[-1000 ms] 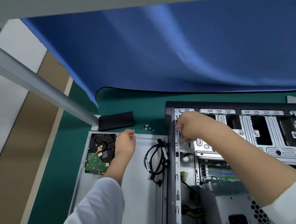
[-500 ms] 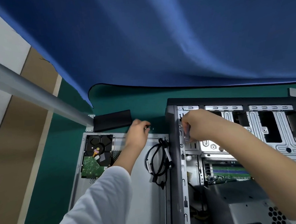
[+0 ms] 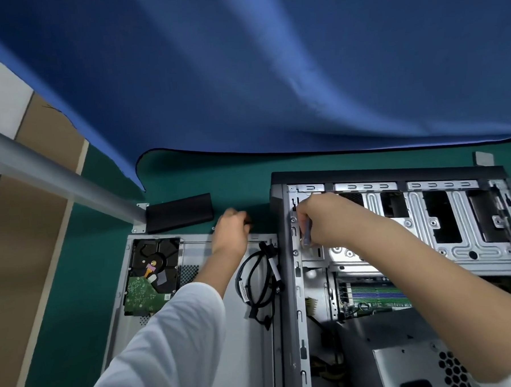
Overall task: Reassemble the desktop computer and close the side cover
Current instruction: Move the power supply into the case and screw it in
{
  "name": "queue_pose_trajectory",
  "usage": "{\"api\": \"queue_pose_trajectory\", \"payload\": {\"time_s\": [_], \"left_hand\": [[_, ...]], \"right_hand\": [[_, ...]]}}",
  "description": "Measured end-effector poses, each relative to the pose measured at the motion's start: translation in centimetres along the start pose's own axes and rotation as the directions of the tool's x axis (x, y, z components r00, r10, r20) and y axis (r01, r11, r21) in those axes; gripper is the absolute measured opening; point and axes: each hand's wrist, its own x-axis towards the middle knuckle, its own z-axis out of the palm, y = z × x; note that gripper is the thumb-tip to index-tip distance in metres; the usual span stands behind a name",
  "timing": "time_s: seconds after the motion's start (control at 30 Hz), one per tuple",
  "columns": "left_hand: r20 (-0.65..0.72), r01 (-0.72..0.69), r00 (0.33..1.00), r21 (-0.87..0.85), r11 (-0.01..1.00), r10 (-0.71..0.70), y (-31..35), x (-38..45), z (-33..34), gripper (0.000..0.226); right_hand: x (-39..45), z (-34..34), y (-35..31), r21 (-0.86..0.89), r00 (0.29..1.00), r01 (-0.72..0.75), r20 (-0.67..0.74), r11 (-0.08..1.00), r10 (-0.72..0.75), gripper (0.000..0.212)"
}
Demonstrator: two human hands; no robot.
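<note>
Open case (image 3: 400, 274) lies on the counter (image 3: 76, 291); cover (image 3: 196, 329) beside it bears drive (image 3: 152, 275) and cables (image 3: 259, 282). Right hand (image 3: 324, 222) grips a tool (image 3: 306, 232) at the case edge. Left hand (image 3: 231, 227) curls over something small, unidentifiable. Risk: a fumbled screw lost inside the case.
</note>
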Motion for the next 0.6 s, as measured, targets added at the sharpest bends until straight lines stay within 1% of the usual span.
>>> {"api": "queue_pose_trajectory", "payload": {"time_s": [0.27, 0.33, 0.47, 0.6], "left_hand": [[-0.019, 0.028, 0.999, 0.059, 0.998, -0.027, 0.24, -0.07, 0.02, 0.021], [-0.046, 0.041, 0.998, 0.043, 0.998, -0.039, 0.37, -0.19, 0.06, 0.021], [-0.105, 0.110, 0.988, -0.014, 0.994, -0.111, 0.41, -0.68, 0.22, 0.019], [-0.104, 0.129, 0.986, 0.002, 0.992, -0.128, 0.55, -0.80, 0.18, 0.019]], "right_hand": [[-0.16, 0.57, 0.35, -0.038, 0.999, 0.023, -0.024, 0.999, -0.024, 0.020], [-0.17, 0.71, 0.43, -0.042, 0.999, 0.035, -0.038, 0.998, -0.037, 0.023], [-0.05, 0.94, 0.64, -0.053, 0.997, 0.060, -0.047, 0.997, -0.063, 0.027], [0.18, 1.02, 0.89, -0.070, 0.995, 0.078, -0.056, 0.994, -0.082, 0.024]]}}
